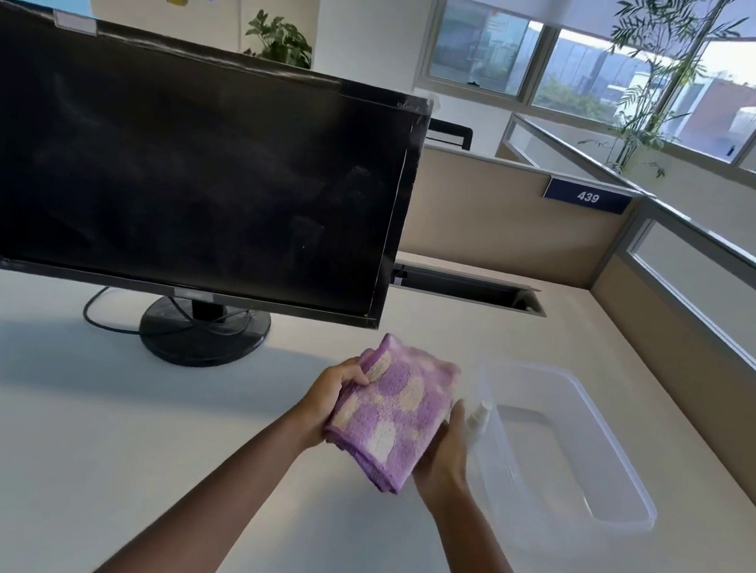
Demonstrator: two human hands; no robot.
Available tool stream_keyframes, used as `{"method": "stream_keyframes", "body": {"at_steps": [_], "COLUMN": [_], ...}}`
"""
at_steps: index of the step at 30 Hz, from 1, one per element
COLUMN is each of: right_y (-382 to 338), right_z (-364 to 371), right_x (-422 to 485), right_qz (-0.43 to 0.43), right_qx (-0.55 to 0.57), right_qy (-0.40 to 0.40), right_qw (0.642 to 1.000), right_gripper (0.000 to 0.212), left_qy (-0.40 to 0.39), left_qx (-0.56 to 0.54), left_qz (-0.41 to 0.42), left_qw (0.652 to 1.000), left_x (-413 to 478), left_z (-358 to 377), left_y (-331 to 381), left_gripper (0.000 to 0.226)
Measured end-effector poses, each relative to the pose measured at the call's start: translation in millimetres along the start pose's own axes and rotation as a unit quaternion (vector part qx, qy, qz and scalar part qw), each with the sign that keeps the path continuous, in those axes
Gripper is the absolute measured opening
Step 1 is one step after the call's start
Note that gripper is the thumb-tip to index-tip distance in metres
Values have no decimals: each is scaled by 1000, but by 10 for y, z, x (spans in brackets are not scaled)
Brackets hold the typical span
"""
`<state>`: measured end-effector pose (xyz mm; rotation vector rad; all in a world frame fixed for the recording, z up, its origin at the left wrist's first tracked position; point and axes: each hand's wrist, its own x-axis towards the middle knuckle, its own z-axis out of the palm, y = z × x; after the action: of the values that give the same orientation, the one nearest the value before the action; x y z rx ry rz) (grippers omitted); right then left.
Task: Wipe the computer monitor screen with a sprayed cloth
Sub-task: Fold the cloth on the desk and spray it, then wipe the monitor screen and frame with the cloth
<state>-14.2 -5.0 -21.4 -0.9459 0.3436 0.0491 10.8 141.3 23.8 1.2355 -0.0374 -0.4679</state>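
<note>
A black computer monitor [178, 168] stands on a round base on the white desk, its dark screen showing faint smears. In front of it, lower right, I hold a folded purple cloth [391, 411] with cream patches above the desk. My left hand [329, 401] grips the cloth's left edge. My right hand [443, 458] is at the cloth's right edge and holds a small white spray bottle [478, 416], nozzle up, close beside the cloth.
A clear plastic tub [602, 511] sits on the desk [50, 433] right of my hands. A black cable loops by the monitor base [204, 334]. A cable slot [464, 289] lies behind, with beige cubicle partitions [513, 218] at the back and right.
</note>
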Motion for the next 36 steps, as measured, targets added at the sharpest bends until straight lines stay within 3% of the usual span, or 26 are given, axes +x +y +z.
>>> {"method": "stream_keyframes", "body": {"at_steps": [5, 9, 12, 15, 19, 25, 29, 32, 36], "right_y": [-112, -30, 161, 378, 714, 1100, 1190, 1230, 1269], "right_z": [459, 914, 1268, 1577, 1916, 2304, 2433, 2569, 2755], "right_x": [-12, -136, -220, -283, -339, -424, -451, -440, -361], "right_qz": [-59, -147, -233, -280, -354, -394, -403, -416, -436], "right_qx": [-70, -194, -310, -369, -528, -584, -574, -546, -513], "right_qy": [-15, -5, 9, 42, 21, -25, -31, -30, -34], "right_qw": [996, 970, 922, 885, 772, 709, 712, 726, 738], "right_gripper": [40, 27, 26, 38, 42, 55, 71, 64, 69], "left_qy": [5, 118, 167, 128, 61, 132, 146, 139, 111], "left_qx": [68, 185, 201, 222, 232, 166, 143, 89, 36], "left_qz": [-5, 14, 89, 125, 138, 160, 157, 134, 118], "left_qw": [998, 976, 961, 958, 961, 964, 966, 977, 986], "left_x": [-175, -258, -349, -462, -651, -909, -1025, -1053, -1033], "left_z": [-388, -699, -867, -991, -1139, -1506, -1736, -1845, -1960], "left_y": [99, 210, 377, 567, 741, 830, 893, 957, 1051], "left_gripper": [20, 35, 41, 43, 46, 34, 21, 13, 21]}}
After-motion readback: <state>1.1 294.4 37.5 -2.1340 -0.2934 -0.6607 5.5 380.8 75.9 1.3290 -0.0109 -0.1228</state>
